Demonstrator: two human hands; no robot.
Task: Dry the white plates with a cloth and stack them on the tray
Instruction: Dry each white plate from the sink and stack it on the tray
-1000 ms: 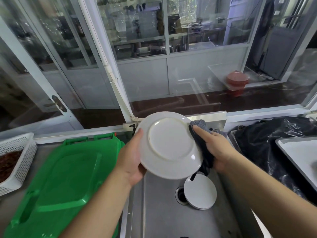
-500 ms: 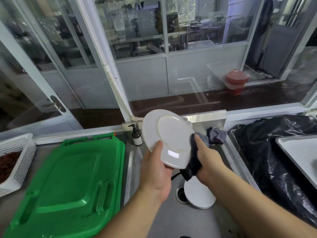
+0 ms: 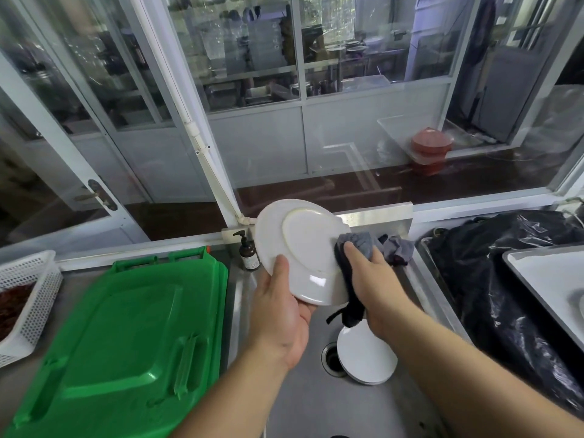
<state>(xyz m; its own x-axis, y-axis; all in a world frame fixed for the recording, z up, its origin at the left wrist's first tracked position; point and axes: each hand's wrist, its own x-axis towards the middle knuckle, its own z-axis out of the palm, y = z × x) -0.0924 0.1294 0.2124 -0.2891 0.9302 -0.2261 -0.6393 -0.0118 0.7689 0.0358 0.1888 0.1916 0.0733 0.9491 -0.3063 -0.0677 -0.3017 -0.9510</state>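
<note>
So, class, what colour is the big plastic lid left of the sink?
Bright green lid, clearest in the head view.

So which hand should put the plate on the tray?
Probably the left hand: it already grips the plate. The right hand holds the cloth, though the tray lies to the right.

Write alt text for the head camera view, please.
Over a metal sink, the left hand holds a white plate while the right hand presses a grey cloth on its underside. Another plate lies in the sink.
</note>
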